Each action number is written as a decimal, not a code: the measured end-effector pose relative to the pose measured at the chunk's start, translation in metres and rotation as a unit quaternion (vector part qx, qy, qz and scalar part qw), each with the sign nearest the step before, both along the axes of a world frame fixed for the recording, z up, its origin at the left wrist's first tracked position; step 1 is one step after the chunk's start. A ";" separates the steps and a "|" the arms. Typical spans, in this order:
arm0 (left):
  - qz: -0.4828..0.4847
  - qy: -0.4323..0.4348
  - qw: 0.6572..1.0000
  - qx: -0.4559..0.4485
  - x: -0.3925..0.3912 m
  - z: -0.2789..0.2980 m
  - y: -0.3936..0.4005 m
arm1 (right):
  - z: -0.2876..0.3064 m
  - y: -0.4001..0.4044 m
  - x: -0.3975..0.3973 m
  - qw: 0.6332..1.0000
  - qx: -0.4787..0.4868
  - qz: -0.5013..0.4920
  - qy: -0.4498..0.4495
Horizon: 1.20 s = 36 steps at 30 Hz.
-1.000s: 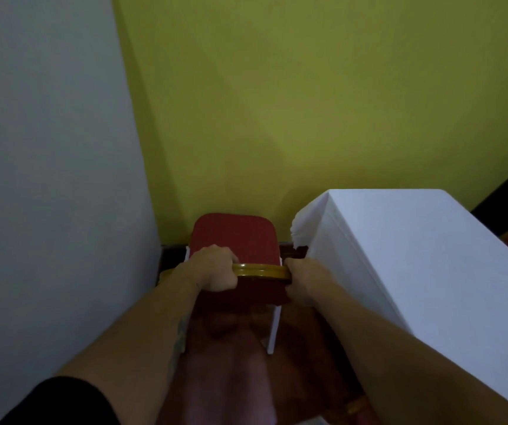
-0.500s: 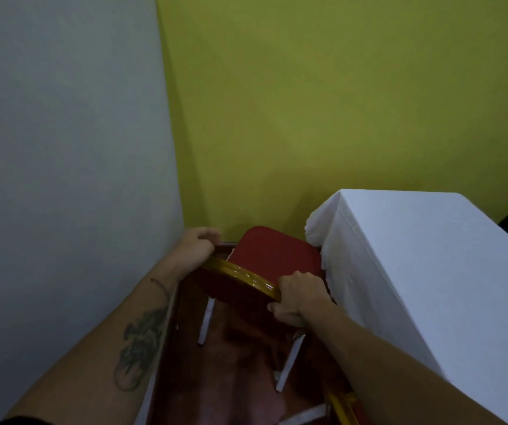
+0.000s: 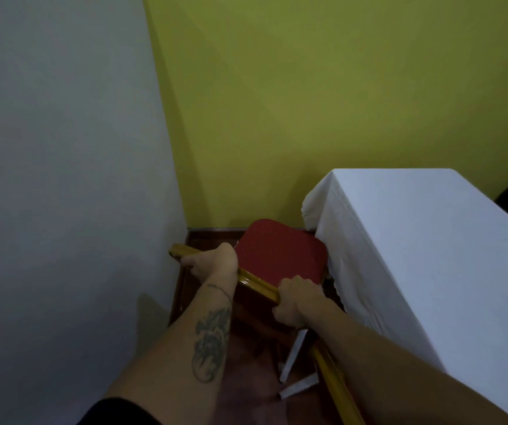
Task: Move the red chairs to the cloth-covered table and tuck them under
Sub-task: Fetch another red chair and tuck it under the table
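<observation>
A red chair (image 3: 280,253) with a padded seat and a gold top rail stands in the corner, turned at an angle. Its seat's right corner touches the white cloth of the table (image 3: 415,246) on the right. My left hand (image 3: 213,260) grips the gold rail near its left end. My right hand (image 3: 295,302) grips the same rail near its right end, close to the cloth. White chair legs (image 3: 295,357) show below my right wrist. A second gold rail (image 3: 335,384) runs along the table's near side under my right forearm.
A white wall (image 3: 62,179) closes the left side and a yellow-green wall (image 3: 323,102) the back. Dark reddish floor (image 3: 246,378) lies between the wall and the table. The gap there is narrow.
The chair has rotated clockwise, its seat swinging right against the table cloth. Both hands stayed on the gold rail, the left moving toward the white wall. The view shifted left.
</observation>
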<state>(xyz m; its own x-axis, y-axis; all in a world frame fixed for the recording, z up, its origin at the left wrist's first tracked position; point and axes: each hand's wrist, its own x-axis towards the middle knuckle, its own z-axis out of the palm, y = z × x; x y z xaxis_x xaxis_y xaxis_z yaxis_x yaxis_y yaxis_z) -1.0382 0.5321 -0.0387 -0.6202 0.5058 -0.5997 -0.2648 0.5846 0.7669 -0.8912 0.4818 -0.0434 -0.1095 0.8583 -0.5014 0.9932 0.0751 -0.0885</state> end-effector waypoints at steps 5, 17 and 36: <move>-0.042 0.060 0.997 -0.016 -0.020 -0.004 0.011 | 0.007 -0.001 -0.025 1.000 -0.001 0.003 0.021; -0.221 0.125 0.967 0.018 -0.125 -0.030 0.068 | 0.003 0.017 -0.124 0.992 -0.088 0.066 0.067; -0.422 0.080 0.899 0.086 -0.082 -0.001 0.147 | -0.013 0.067 -0.111 0.981 -0.087 -0.103 0.142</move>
